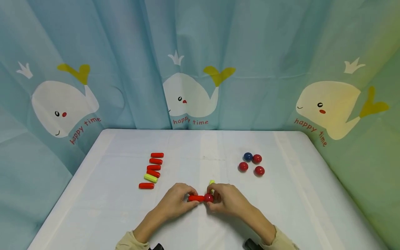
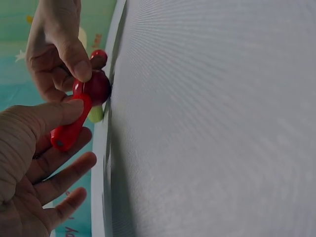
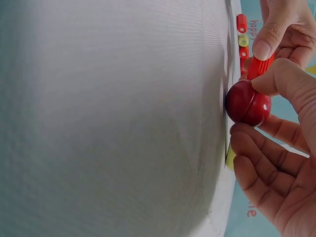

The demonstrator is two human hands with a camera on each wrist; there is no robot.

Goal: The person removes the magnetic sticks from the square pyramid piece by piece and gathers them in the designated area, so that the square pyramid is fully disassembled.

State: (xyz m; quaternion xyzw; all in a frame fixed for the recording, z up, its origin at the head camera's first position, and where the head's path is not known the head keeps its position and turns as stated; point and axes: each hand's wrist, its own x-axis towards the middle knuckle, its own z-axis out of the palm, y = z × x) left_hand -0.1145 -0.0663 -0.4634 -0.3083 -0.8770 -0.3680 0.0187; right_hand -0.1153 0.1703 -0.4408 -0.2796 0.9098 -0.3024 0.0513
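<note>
At the front middle of the table, my left hand [image 1: 178, 203] pinches a ridged red plastic stick [image 1: 196, 198] between thumb and fingers. A shiny dark red ball [image 1: 208, 197] is held by my right hand [image 1: 229, 199], thumb on one side and fingers on the other. The stick's right end meets the ball. In the right wrist view the ball [image 3: 245, 103] shows a seam round its middle, low over the table surface. Just behind the right fingers lies a yellow-green stick [image 1: 212, 181], partly hidden by them.
Left of the hands, several red sticks [image 1: 153, 167] and one yellow-green stick [image 1: 150, 178] lie in a column. Back right sit a blue ball [image 1: 248, 157] and three red balls [image 1: 243, 166]. A whale-print curtain [image 1: 134, 69] borders the white table [image 1: 103, 211].
</note>
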